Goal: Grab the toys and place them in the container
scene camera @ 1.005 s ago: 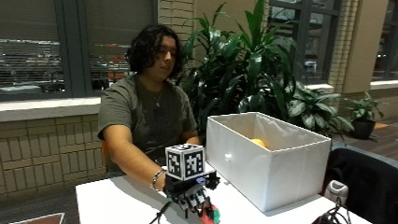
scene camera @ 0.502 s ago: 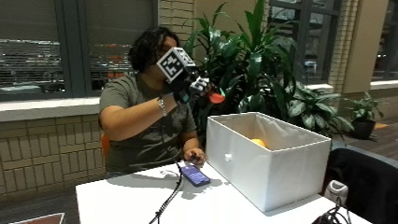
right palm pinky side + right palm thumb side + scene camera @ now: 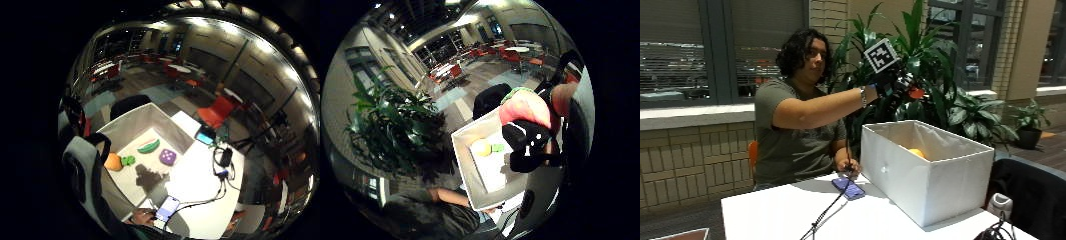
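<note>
In the outside view my gloved right hand [image 3: 891, 81] is raised above the near end of the white fabric container [image 3: 933, 175] and grips a red toy [image 3: 915, 93]. The thumb side palm view shows that toy [image 3: 525, 109] as pink-red with a green top, with black gloved fingers [image 3: 526, 144] curled round it. Below lies the open container [image 3: 132, 126], holding a watermelon slice [image 3: 148, 146], a purple die [image 3: 167, 157] and an orange toy [image 3: 113, 161] with a green piece [image 3: 128, 160]. The orange toy [image 3: 916, 152] also shows over the rim.
The container stands on a white table [image 3: 786, 210]. The person's bare left hand [image 3: 848, 167] rests beside a blue phone [image 3: 849, 188] with a cable. A large plant [image 3: 933, 65] stands behind, and a dark chair back [image 3: 1033, 195] sits at the table's right end.
My right hand lifted the red toy from the tabletop up high, then carried it sideways and lower to a spot over the container.
</note>
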Demonstrator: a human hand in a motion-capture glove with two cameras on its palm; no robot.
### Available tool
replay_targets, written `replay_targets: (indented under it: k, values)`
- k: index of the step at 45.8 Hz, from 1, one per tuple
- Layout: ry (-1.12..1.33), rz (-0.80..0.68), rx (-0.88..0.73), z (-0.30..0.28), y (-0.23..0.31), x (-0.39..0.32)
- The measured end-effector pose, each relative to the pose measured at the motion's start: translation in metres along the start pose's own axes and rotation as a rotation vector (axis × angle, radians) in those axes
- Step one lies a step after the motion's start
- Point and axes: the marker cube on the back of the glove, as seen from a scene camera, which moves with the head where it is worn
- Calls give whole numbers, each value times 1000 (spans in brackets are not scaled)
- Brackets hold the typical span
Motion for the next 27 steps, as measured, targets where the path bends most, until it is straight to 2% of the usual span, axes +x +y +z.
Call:
replay_targets:
  k: [6,12,17,27]
  values:
    - [-16,129,-87,16,-6,12]
    - [-26,99,-99,3,14,30]
    - [39,14,-76,-13,58,55]
    - [81,185,-194,-7,170,124]
